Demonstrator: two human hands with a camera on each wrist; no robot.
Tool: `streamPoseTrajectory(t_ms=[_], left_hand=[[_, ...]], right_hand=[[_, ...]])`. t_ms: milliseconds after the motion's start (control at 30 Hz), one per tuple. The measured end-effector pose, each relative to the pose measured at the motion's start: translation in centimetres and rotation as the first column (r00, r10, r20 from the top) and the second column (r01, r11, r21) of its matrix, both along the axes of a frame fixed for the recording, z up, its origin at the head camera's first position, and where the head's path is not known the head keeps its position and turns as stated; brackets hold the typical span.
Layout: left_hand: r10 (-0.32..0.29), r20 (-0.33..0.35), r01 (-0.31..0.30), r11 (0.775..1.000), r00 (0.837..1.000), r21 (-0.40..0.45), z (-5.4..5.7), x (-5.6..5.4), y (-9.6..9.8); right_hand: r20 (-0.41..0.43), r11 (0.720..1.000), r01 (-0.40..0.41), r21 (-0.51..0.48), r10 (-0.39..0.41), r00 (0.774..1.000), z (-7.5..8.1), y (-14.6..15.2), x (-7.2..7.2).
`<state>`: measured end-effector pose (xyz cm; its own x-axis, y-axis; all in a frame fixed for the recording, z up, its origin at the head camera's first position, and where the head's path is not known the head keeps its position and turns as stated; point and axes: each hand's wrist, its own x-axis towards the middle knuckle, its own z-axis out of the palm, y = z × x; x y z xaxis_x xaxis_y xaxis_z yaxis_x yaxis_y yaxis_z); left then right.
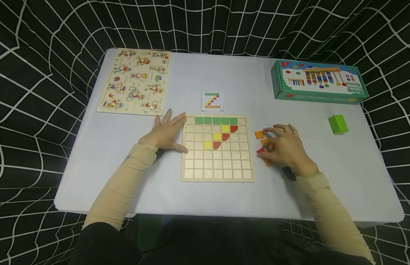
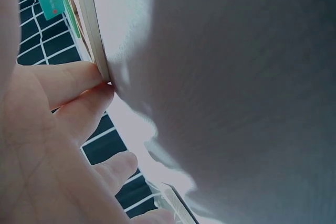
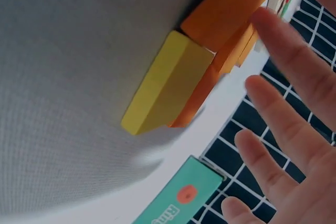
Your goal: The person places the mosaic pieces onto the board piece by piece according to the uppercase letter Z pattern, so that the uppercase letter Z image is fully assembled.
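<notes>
A wooden grid board (image 1: pixel 218 180) lies mid-table with a row of green squares (image 1: pixel 216 120), three yellow squares (image 1: pixel 208 145) and three red quarter-round pieces (image 1: pixel 234 129) in its cells. My left hand (image 1: pixel 163 133) rests at the board's left edge, fingers extended and fingertips touching its side. To the right of the board, my right hand (image 1: pixel 284 147) hovers over loose pieces, fingers spread apart. Beneath it are orange blocks (image 1: pixel 259 134), a red piece (image 1: pixel 260 150) near the thumb, and a yellow block (image 3: pixel 168 82), hidden in the head view. The index fingertip is close to an orange block; contact is unclear.
Above the board lies a small pattern card (image 1: pixel 212 102). A picture peg puzzle (image 1: pixel 135 81) is at the back left, a green game box (image 1: pixel 321 81) at the back right. A green block (image 1: pixel 338 124) sits in front of the box. White netting (image 1: pixel 205 29) surrounds the table.
</notes>
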<state>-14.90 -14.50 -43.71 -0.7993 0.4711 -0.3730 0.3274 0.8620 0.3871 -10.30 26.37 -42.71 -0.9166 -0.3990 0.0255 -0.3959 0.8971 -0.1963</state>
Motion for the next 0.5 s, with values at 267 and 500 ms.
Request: streamPoseTrajectory(t_ms=[267, 500], left_hand=[[-0.002, -0.003, 0.002, 1.0, 1.0, 0.001, -0.1, 0.0, 0.0], [-0.009, -0.008, 0.009, 1.0, 1.0, 0.0, -0.1, 0.0, 0.0]], right_hand=[[0.037, 1.0, -0.024, -0.017, 0.025, 0.999, -0.1, -0.1, -0.2], [0.071, 0.993, -0.086, -0.086, 0.092, 0.993, 0.9, -2.3, -1.5]])
